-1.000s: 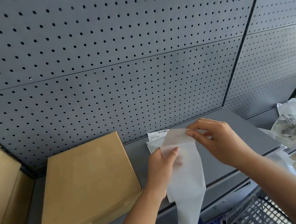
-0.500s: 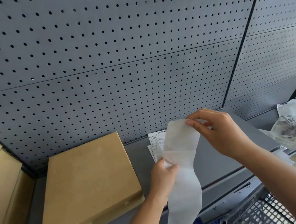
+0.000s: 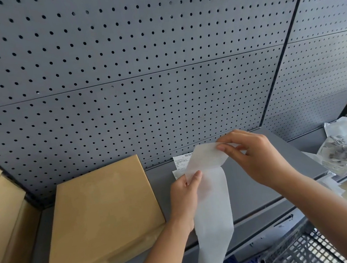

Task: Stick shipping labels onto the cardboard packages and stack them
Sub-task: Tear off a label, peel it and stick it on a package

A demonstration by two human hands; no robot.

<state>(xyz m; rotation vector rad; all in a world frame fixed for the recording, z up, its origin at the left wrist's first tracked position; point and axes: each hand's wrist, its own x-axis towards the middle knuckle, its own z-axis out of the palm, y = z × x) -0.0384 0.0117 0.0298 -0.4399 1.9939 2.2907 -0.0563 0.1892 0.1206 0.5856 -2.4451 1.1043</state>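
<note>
In the head view, the white backing strip is pinched at its upper end between the thumb and fingers of the right hand, and the left hand clamps its left edge lower down, thumb on top; the strip's rest hangs below the grey shelf. Both forearms reach up over the shelf, where printed labels lie behind the strip and a cardboard package lies flat at the left.

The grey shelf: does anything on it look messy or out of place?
Mostly tidy. The flat tan cardboard package lies slightly askew on the grey shelf. A crumpled clear plastic bag sits at the right end. A long white paper strip, held by both hands, dangles past the shelf edge.
</note>
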